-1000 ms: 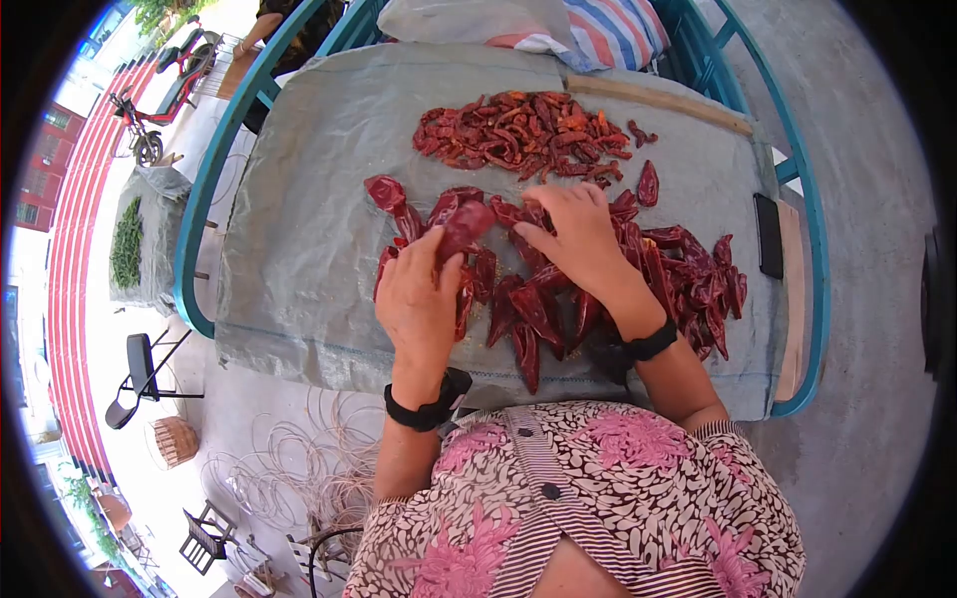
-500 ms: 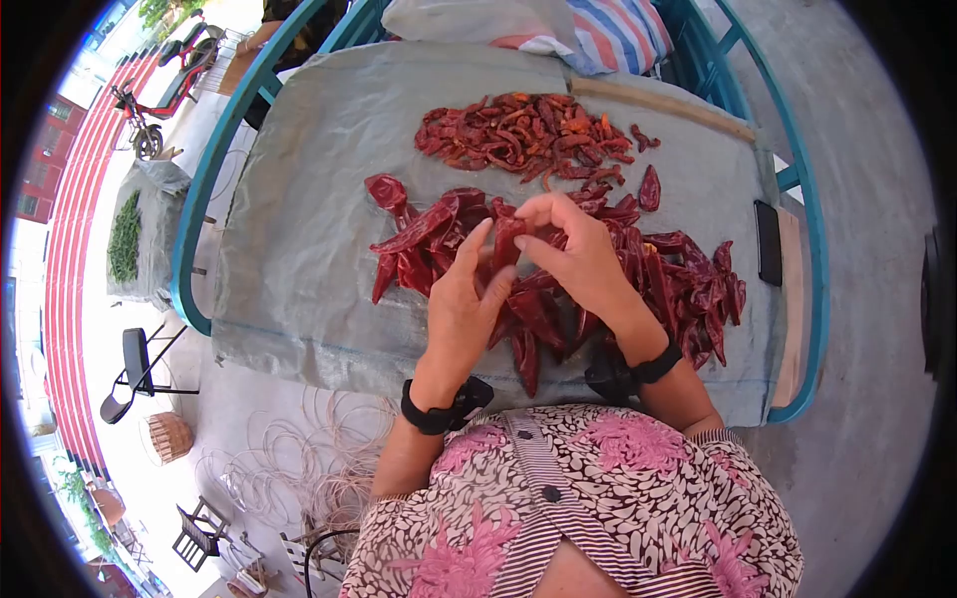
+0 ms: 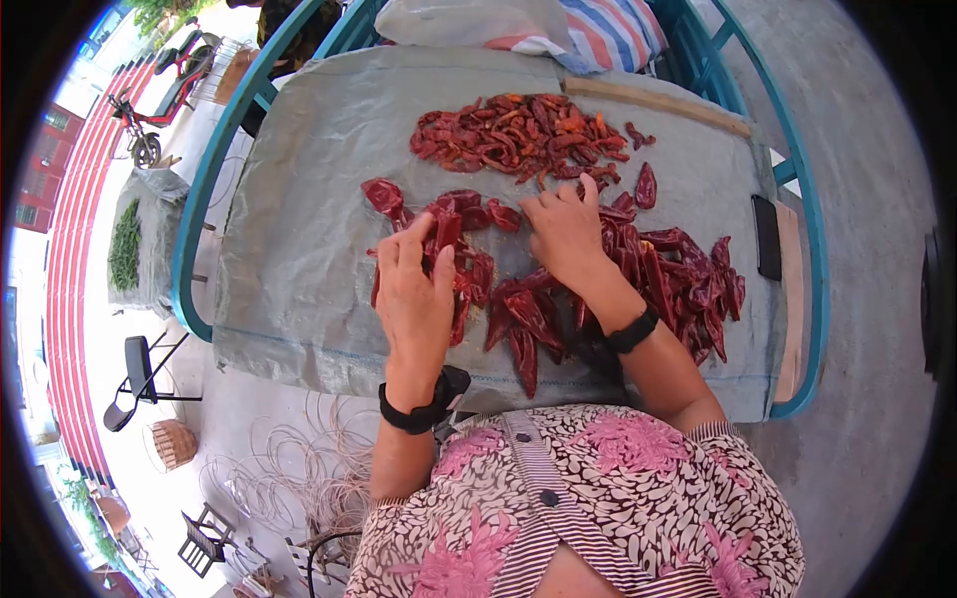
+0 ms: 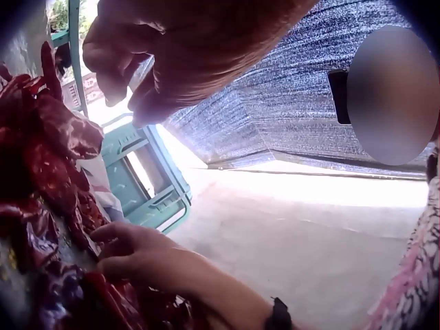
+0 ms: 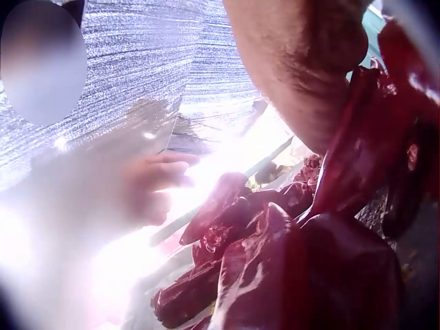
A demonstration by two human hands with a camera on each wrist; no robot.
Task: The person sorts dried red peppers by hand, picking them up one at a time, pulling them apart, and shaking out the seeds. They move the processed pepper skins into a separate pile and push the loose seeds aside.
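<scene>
So the grey-green woven plastic sheet [image 3: 309, 249] covered most of the blue-green metal-railed cart [image 3: 809, 269], and the big glossy dark-red peppers [image 3: 688, 284] were strewn across its near half. Just beyond lay a heap of small wrinkled red chillies [image 3: 518, 135]. The left hand [image 3: 412, 299] hovered over the left-side peppers, fingers parted. The right hand [image 3: 571, 239] had bent fingers, thumb apart; couldn't tell if they touched peppers. A black phone [image 3: 767, 237] sat far right.
</scene>
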